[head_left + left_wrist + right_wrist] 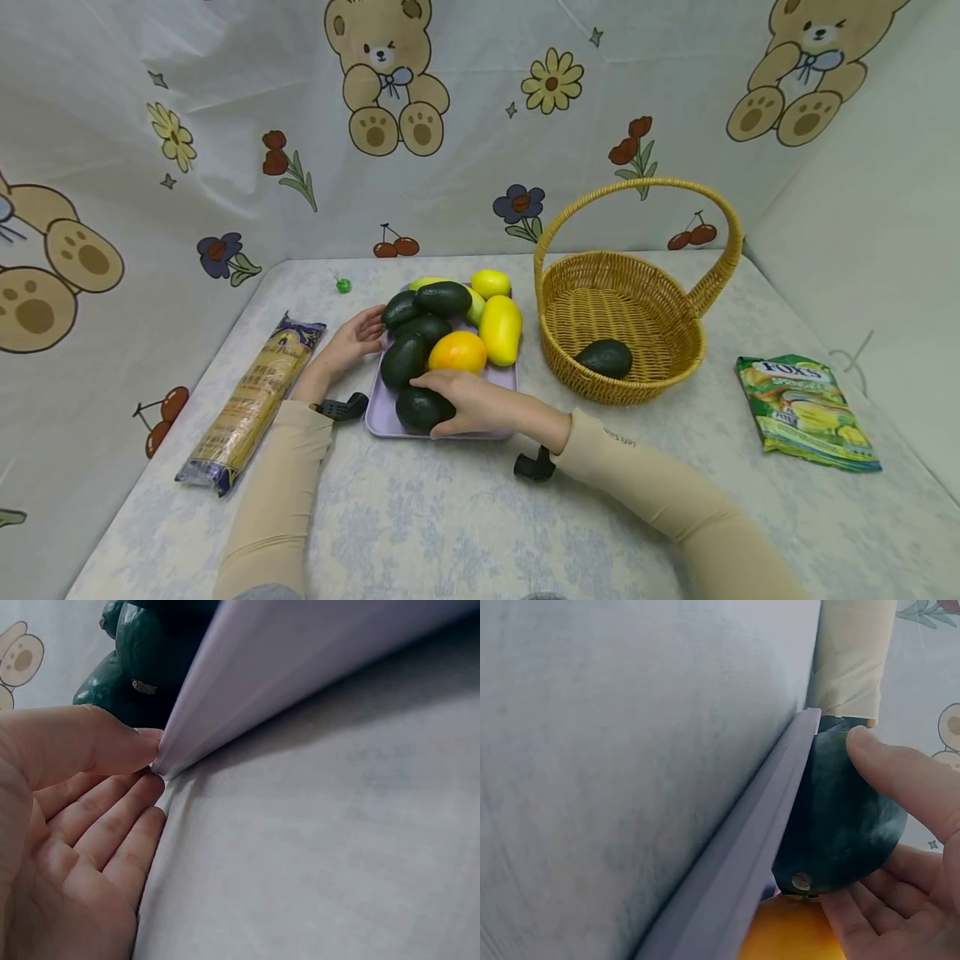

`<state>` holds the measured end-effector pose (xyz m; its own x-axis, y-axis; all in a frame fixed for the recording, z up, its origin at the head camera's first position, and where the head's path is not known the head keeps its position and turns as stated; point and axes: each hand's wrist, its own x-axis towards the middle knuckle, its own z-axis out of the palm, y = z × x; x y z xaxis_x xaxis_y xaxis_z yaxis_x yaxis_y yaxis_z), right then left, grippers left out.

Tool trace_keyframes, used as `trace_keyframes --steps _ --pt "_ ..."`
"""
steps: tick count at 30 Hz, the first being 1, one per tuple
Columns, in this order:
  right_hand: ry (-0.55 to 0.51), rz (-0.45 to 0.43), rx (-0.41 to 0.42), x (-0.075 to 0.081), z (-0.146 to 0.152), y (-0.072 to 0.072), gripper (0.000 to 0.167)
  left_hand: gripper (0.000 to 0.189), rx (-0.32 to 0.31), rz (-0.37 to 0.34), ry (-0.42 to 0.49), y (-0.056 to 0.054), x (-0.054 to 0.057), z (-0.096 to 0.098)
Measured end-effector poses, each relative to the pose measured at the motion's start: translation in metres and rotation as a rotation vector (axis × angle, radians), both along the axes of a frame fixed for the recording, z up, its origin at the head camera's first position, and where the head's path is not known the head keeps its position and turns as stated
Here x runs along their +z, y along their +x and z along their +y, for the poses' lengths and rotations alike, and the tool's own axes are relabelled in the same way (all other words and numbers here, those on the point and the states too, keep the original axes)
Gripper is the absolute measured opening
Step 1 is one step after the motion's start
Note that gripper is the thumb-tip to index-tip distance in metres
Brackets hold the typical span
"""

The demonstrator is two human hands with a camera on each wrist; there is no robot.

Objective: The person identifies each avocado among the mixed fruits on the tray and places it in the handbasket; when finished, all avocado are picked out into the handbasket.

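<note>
- Right hand [468,406], centre of the frame: grasping a dark green avocado [422,411], thumb and fingers on opposite sides; the fruit is at the tray's lower left corner.
- Left hand [352,340], left of centre: fingers loosely extended, with no fruit in them, thumb touching the tray's left rim.
- Lilac tray [506,379], centre: bears the gripped avocado and four further avocados [402,360] along its left and upper parts.
- Orange-yellow fruit [457,352], mid-tray; yellow fruits [501,330], tray's right and upper sides.
- Wicker basket [600,308], right of centre, handle raised: one avocado lying inside, lower left.
- Pasta packet [251,400], left of the frame, lying aslant.
- Green Fox's packet [810,412], right of the frame, lying flat.
- Small green object [343,285], above the left hand.
</note>
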<state>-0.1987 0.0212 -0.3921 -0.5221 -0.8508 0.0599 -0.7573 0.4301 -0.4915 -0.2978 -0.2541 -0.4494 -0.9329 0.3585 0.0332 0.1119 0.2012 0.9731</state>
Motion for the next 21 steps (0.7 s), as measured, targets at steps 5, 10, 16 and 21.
trace_keyframes --steps 5,10,16,21 --pt "-0.003 0.013 0.005 0.000 -0.001 0.001 0.070 0.072 0.002 0.008 -0.008 -0.001 0.000 0.000" --pt "-0.006 0.034 0.016 0.001 0.000 0.001 0.069 0.072 0.007 0.007 -0.009 0.001 0.001 0.001" --pt "-0.025 0.028 0.018 0.012 0.001 0.001 0.070 0.072 0.020 -0.006 -0.020 0.001 0.001 0.002" --pt "-0.100 0.040 0.032 0.035 0.012 0.000 0.070 0.073 0.014 -0.002 -0.021 0.000 0.000 0.001"
